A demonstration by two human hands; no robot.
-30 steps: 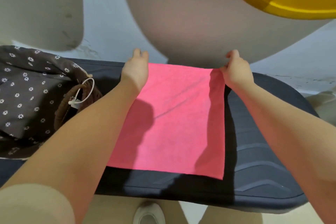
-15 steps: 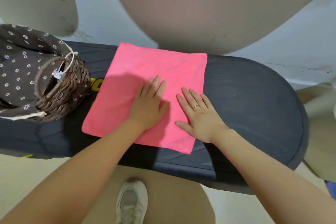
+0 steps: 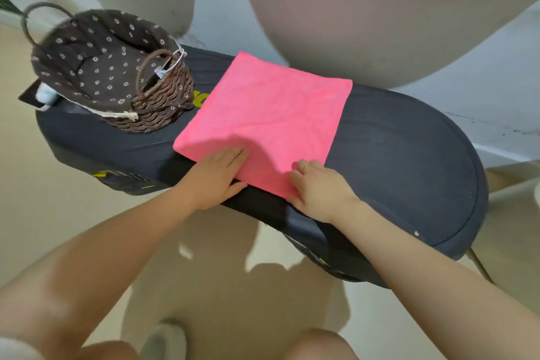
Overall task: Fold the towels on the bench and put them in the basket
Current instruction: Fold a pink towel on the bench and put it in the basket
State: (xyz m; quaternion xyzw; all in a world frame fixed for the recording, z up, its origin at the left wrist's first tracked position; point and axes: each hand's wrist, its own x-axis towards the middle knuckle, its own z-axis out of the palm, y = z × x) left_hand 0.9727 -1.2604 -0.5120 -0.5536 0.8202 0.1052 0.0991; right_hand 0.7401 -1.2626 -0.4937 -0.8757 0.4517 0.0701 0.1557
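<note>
Both hands sit at the near edge of the pink towel [image 3: 268, 114]. Left hand [image 3: 217, 177]: fingers straight and close together, tips slid under the towel's near-left part, where the cloth humps up over them; thumb out along the bench edge. Nothing pinched that I can see. Right hand [image 3: 318, 188]: fingers bent at the near-right corner, tips hidden at the cloth edge; a ring shows on one finger. Whether it pinches the hem or only presses on it, I cannot tell.

Towel lies flat, roughly square, across the middle of the dark padded bench [image 3: 409, 161], its left edge just beside the basket [image 3: 163, 108]. Basket is wicker with a brown flowered liner and stands on the left end of the bench; no towel visible inside it.

Judgement: early to middle. Only this one towel shows; how many folds it already carries is unclear. Likely step in hand is lifting the near edge for a fold. Remaining: finish folding, then move it into the basket.
</note>
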